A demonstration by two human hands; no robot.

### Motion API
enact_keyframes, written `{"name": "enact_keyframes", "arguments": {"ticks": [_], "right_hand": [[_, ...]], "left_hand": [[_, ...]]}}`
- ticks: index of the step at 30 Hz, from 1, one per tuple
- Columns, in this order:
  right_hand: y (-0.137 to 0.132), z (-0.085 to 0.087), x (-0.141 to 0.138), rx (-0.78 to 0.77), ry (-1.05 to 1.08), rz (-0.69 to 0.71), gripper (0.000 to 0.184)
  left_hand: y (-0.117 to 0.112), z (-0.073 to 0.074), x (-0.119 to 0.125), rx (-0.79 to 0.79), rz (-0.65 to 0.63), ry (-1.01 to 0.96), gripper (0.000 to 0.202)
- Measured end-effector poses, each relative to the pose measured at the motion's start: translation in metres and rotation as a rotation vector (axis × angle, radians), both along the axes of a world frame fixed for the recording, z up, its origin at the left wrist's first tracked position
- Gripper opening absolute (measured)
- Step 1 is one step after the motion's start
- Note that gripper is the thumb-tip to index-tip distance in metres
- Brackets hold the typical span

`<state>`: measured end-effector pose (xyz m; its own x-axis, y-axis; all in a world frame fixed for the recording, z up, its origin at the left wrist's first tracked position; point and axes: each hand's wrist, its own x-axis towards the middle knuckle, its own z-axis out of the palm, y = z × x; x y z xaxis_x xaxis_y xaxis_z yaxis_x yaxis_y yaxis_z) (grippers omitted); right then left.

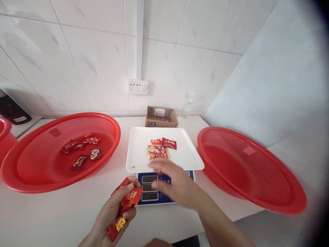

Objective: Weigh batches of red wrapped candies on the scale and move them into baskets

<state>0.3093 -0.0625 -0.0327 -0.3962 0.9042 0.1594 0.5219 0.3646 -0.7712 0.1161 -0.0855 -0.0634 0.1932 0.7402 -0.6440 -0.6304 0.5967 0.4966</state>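
Note:
Several red snack packets [134, 196] are bunched in my left hand [113, 209], its fingers wrapped round them in front of the left basket and the scale. My right hand [177, 183] hovers over the front edge of the white weighing tray [138, 147], fingers apart and slightly blurred, with nothing seen in them. On the tray lie a larger red and gold packet [157, 152], a dark red packet [169, 143] and a small orange-red packet [156, 141]. The blue scale panel [168, 197] below the tray is partly hidden by my right hand.
A red mesh basket [33, 171] at left holds several small packets [95, 153]. Another red basket [228, 175] stands at right. Behind the tray are a cardboard box [161, 123] and a clear plastic bottle [186, 105]. A wall socket [138, 87] sits above.

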Motion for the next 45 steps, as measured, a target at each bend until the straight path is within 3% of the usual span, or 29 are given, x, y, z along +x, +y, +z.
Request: {"name": "enact_keyframes", "arguments": {"ticks": [2, 5, 11, 15, 17, 19, 24, 28, 32, 36, 41, 45], "right_hand": [[-0.02, 0.003, -0.012, -0.077, 0.054, 0.156, 0.052], [-0.035, -0.002, -0.027, -0.021, 0.074, 0.161, 0.033], [-0.018, -0.016, -0.015, 0.214, 0.193, -0.092, 0.016], [0.0, -0.022, 0.01, 0.271, 0.024, -0.328, 0.018], [0.0, -0.022, 0.014, 0.27, -0.06, -0.38, 0.02], [-0.008, -0.019, 0.008, 0.284, -0.071, -0.32, 0.022], [-0.038, -0.008, -0.032, 0.468, -0.053, 0.132, 0.039], [-0.043, -0.013, -0.051, 0.555, -0.084, 0.12, 0.022], [-0.041, -0.014, -0.049, 0.531, -0.029, 0.097, 0.023], [-0.029, -0.007, -0.028, 0.511, 0.097, -0.073, 0.017], [0.016, -0.017, 0.024, 0.366, 0.078, -0.551, 0.011], [0.033, -0.031, 0.042, 0.249, 0.011, -0.568, 0.022]], "left_hand": [[0.0, 0.0, 0.007, -0.027, 0.002, -0.006, 0.02], [-0.002, -0.001, 0.015, -0.078, -0.028, -0.073, 0.013], [-0.004, 0.001, 0.015, -0.16, -0.11, -0.224, 0.018], [-0.001, 0.006, 0.012, -0.153, -0.075, -0.231, 0.017], [0.0, 0.008, 0.013, -0.166, -0.047, -0.206, 0.017], [0.001, 0.01, 0.016, -0.175, -0.018, -0.184, 0.017], [0.0, 0.018, 0.025, -0.194, 0.027, -0.119, 0.016], [-0.002, 0.026, 0.03, -0.253, -0.011, -0.138, 0.02], [-0.002, 0.024, 0.031, -0.279, -0.003, -0.18, 0.02], [-0.002, 0.016, 0.029, -0.152, 0.052, -0.206, 0.01], [-0.005, 0.013, 0.024, -0.143, -0.038, -0.081, 0.031], [-0.003, 0.011, 0.018, -0.021, -0.094, 0.033, 0.042]]}}
